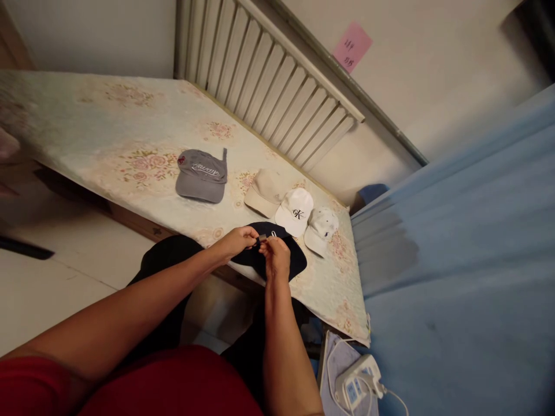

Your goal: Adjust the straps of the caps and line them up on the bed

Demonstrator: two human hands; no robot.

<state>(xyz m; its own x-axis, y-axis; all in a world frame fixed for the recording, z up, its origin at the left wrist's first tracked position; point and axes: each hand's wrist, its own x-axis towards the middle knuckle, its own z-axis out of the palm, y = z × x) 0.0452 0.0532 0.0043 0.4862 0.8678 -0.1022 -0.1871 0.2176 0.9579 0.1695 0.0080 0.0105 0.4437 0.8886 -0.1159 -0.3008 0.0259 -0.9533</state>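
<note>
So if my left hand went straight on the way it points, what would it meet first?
Your left hand would probably meet the small buckle-like piece first, with your right hand just beyond, over the dark cap; depth is hard to judge.

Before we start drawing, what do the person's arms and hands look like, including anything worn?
The left arm has a short red sleeve and is bare below it. The right arm is bare where it shows. The left hand and right hand wear no gloves.

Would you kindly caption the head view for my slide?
Left hand and right hand hold the strap of a dark cap over a flowered cloth.
</note>
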